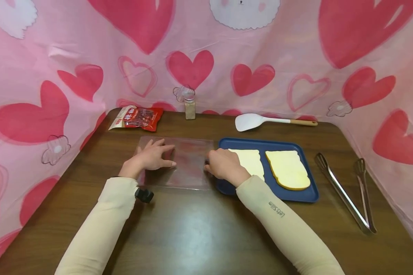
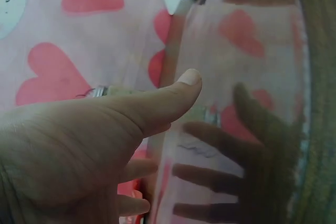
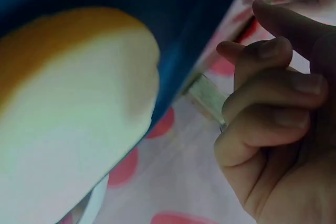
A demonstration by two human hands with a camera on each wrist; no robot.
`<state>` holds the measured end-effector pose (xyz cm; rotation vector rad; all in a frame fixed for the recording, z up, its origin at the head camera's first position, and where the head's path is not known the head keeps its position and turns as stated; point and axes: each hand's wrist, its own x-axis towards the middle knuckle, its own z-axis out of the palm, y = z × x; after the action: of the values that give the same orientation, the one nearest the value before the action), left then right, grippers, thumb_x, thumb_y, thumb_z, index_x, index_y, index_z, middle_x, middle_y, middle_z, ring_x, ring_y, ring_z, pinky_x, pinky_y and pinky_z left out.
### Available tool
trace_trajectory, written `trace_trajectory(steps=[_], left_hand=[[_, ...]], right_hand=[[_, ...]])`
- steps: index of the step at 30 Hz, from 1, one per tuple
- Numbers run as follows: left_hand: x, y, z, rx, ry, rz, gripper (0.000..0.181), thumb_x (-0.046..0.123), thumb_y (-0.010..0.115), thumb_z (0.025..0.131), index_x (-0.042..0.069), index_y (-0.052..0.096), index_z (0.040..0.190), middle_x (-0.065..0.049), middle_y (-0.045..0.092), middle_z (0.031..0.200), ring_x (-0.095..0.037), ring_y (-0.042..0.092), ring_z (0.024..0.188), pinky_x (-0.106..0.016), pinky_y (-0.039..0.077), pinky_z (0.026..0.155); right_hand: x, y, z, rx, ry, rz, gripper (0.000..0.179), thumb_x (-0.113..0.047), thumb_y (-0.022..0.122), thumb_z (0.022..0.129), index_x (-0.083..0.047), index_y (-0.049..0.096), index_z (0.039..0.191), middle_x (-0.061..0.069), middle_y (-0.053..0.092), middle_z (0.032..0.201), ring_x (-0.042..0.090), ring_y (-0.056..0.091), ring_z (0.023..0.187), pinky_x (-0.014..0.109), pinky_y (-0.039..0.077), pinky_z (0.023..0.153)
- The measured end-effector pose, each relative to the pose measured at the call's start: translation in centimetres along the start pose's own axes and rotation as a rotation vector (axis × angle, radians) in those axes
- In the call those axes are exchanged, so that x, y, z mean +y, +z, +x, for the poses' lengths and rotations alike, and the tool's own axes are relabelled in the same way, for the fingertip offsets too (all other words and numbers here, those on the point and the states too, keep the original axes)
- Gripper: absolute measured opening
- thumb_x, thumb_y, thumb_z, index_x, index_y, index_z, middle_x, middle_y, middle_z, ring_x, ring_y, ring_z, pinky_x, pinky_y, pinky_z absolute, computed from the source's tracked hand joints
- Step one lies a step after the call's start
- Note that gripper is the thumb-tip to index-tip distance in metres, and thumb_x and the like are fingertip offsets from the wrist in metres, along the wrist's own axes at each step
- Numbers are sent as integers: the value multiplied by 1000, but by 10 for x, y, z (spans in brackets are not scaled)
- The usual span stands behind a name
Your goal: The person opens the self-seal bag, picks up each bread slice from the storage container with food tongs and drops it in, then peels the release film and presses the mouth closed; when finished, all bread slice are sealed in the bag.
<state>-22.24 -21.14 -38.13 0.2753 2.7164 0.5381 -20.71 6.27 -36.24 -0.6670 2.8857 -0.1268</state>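
Lying flat, the clear board [image 1: 191,172] is just beside the blue tray [image 1: 266,179]. Your left hand [image 1: 152,156] spreads wide fingers over it; whether your right hand [image 1: 224,164], fingers curled, pinches its edge, I can't tell. Pushing it rightward could jolt the bread slices [image 1: 289,170].

Head view: right grip [image 1: 223,164] and cream sleeve [image 1: 278,214] partly hide left brown-crusted white bread slice [image 1: 249,158], blue rectangular tray [image 1: 270,143]. Red-and-white packet's [image 1: 137,118] fine print unreadable.
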Motion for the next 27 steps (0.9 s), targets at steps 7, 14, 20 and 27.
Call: trace_trajectory(steps=[7, 14, 20, 27], left_hand=[[8, 4, -6, -31, 8, 37, 77, 44, 70, 100, 19, 38, 165, -25, 16, 175, -60, 8, 158, -90, 7, 112], [7, 7, -7, 1, 15, 57, 73, 43, 68, 102, 19, 38, 165, -25, 18, 174, -59, 12, 158, -88, 14, 113], [3, 10, -7, 33, 29, 14, 73, 40, 69, 102, 15, 38, 164, -23, 22, 174, -57, 13, 158, -87, 13, 114], [2, 12, -7, 92, 46, -47, 51, 32, 72, 101, 13, 51, 145, -20, 46, 160, -57, 21, 156, -89, 13, 112]], right_hand=[[-1, 7, 7, -46, 7, -20, 31, -38, 75, 98, -17, 76, 121, 8, 77, 101, 28, 72, 89, 48, 61, 70], [-2, 7, 8, -64, -6, -28, 33, -36, 75, 98, -15, 75, 123, 9, 77, 106, 28, 71, 90, 47, 60, 71], [0, 7, 7, -83, -19, -29, 41, -36, 74, 99, -18, 71, 135, 9, 77, 111, 27, 71, 92, 45, 59, 68], [4, 6, 7, -105, -23, -18, 48, -37, 74, 99, -20, 67, 143, 10, 77, 120, 26, 71, 100, 47, 60, 72]])
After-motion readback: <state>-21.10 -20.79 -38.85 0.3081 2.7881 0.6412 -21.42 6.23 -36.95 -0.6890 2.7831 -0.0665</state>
